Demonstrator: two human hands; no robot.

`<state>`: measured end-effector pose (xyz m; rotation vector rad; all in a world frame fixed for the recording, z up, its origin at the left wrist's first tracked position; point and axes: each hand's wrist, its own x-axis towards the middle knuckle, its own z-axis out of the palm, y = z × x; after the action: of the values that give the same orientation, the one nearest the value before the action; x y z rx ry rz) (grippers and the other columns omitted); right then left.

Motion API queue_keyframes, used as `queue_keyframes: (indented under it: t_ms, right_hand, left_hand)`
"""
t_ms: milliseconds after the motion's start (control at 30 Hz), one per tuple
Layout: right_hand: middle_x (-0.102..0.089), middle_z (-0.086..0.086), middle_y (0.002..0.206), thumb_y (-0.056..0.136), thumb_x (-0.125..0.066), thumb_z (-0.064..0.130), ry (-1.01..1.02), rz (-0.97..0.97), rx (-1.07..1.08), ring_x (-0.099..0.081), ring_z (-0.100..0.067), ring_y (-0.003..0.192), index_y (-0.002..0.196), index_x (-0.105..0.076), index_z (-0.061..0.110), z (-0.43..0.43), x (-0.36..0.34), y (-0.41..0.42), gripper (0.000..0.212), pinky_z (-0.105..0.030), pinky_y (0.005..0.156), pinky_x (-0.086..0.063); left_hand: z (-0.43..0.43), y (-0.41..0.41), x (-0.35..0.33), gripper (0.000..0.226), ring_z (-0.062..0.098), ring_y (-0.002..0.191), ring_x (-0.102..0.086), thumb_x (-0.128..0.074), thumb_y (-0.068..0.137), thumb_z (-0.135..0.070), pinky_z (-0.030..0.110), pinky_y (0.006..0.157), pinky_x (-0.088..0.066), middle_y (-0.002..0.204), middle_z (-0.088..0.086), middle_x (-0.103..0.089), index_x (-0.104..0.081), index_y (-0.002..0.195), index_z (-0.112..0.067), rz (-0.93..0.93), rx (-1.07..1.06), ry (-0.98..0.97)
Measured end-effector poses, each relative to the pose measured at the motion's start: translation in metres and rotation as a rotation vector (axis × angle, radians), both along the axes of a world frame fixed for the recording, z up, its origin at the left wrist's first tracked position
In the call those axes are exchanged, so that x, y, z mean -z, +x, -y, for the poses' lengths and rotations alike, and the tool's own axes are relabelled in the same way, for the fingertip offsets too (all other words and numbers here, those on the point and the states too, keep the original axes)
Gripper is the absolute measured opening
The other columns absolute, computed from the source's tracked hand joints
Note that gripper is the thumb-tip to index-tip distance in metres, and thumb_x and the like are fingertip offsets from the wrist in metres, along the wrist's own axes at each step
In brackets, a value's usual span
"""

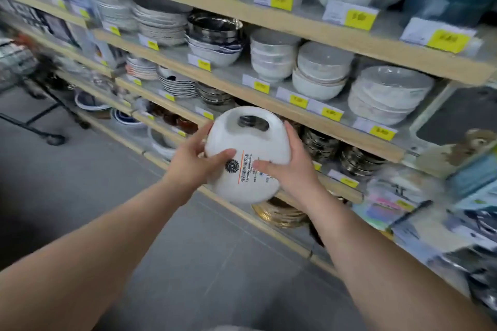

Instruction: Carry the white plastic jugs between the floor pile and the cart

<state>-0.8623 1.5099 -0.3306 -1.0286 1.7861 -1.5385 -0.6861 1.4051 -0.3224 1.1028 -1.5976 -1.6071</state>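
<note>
The left hand's fingers (207, 137) curl round the left side of a white laundry detergent jug (246, 154), thumb laid across its printed label (248, 168). The right hand (289, 166) cups the opposite side, fingers wrapped behind and thumb pressed on the label. So the left hand (192, 161) and its partner carry the jug between them in the air, tilted, its dark cap (248, 121) and handle opening turned toward the shelves. It hangs in front of the wooden front edge of a lower shelf (269, 191) stacked with bowls (320, 75). The step looks like inspecting or carrying the jug; any next move calls for a firm two-sided hold, well apart from the crockery.
</note>
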Motion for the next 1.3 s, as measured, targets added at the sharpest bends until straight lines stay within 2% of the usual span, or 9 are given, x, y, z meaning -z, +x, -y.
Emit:
queue_keyframes:
  t_ms: [200,367,467,533,667,733,833,1000,1300]
  right_hand:
    - [-0.053,0.011,0.136,0.056,-0.093,0.016,0.0,-0.019,-0.23,-0.053,-0.008,0.12,0.145,-0.036,0.034,0.125,0.003,0.092,0.107,-0.039,0.102,-0.047]
    - [-0.055,0.019,0.13,0.055,-0.093,0.02,-0.024,-0.029,-0.449,-0.054,-0.008,0.119,0.136,-0.043,0.041,0.23,-0.001,0.148,0.098,-0.041,0.101,-0.048]
    - [-0.05,0.029,0.125,0.054,-0.093,0.024,-0.039,-0.024,-0.56,-0.051,-0.005,0.12,0.131,-0.037,0.053,0.294,-0.004,0.176,0.1,-0.039,0.103,-0.046]
    - [-0.051,0.023,0.129,0.054,-0.093,0.026,-0.05,-0.04,-0.634,-0.05,-0.006,0.121,0.134,-0.04,0.045,0.34,-0.004,0.189,0.098,-0.038,0.103,-0.046]
    - [-0.045,0.013,0.144,0.057,-0.093,0.022,-0.052,-0.047,-0.778,-0.047,-0.008,0.127,0.147,-0.033,0.034,0.432,-0.012,0.216,0.109,-0.029,0.102,-0.044]
    - [-0.046,0.016,0.142,0.057,-0.093,0.023,-0.052,-0.05,-0.844,-0.048,-0.006,0.125,0.148,-0.033,0.035,0.474,-0.017,0.231,0.109,-0.028,0.1,-0.045]
    - [-0.044,0.042,0.121,0.057,-0.093,0.028,-0.041,-0.074,-0.921,-0.048,0.014,0.113,0.146,-0.033,0.037,0.53,-0.023,0.254,0.108,-0.022,0.094,-0.045]
    - [-0.048,0.012,0.14,0.058,-0.093,0.022,0.0,-0.061,-0.966,-0.05,-0.011,0.123,0.148,-0.031,0.037,0.623,-0.017,0.304,0.11,-0.039,0.101,-0.048]
    - [-0.053,0.018,0.128,0.061,-0.091,0.02,0.033,-0.013,-0.923,-0.054,-0.005,0.112,0.143,-0.034,0.041,0.808,-0.012,0.42,0.102,-0.023,0.084,-0.05]
  left_hand:
    - [0.076,0.115,-0.005,0.079,0.019,0.1,-0.069,-0.089,0.059,-0.039,0.05,0.078,-0.059,0.104,-0.005,-0.073,-0.054,0.129,-0.048,-0.018,-0.242,0.003]
    - [0.134,0.181,-0.011,0.066,0.017,0.092,-0.072,-0.091,0.056,-0.039,0.051,0.077,-0.059,0.103,-0.005,-0.074,-0.057,0.107,-0.063,-0.035,-0.468,-0.023]
    - [0.175,0.207,-0.014,0.075,0.019,0.095,-0.072,-0.091,0.058,-0.038,0.052,0.076,-0.059,0.106,-0.004,-0.073,-0.056,0.123,-0.053,-0.039,-0.577,-0.045]
    - [0.205,0.22,-0.016,0.081,0.018,0.095,-0.071,-0.09,0.061,-0.037,0.048,0.073,-0.06,0.105,-0.007,-0.074,-0.053,0.132,-0.045,-0.023,-0.648,-0.061]
    - [0.263,0.24,-0.023,0.066,0.017,0.088,-0.073,-0.09,0.058,-0.039,0.041,0.061,-0.06,0.1,-0.009,-0.075,-0.056,0.109,-0.063,-0.042,-0.792,-0.074]
    - [0.292,0.25,-0.028,0.07,0.017,0.088,-0.073,-0.091,0.058,-0.04,0.039,0.059,-0.059,0.101,-0.01,-0.074,-0.053,0.112,-0.062,-0.043,-0.846,-0.088]
    - [0.335,0.269,-0.033,0.093,0.017,0.091,-0.073,-0.088,0.053,-0.044,0.049,0.068,-0.06,0.102,-0.01,-0.074,-0.047,0.136,-0.044,-0.036,-0.903,-0.094]
    - [0.419,0.316,-0.024,0.086,0.011,0.084,-0.072,-0.087,0.066,-0.033,0.052,0.069,-0.06,0.097,-0.018,-0.074,-0.045,0.14,-0.041,0.01,-0.966,-0.078]
    - [0.616,0.436,-0.022,0.082,0.013,0.09,-0.072,-0.086,0.069,-0.03,0.049,0.073,-0.06,0.103,-0.012,-0.072,-0.045,0.14,-0.04,0.029,-0.895,-0.082]
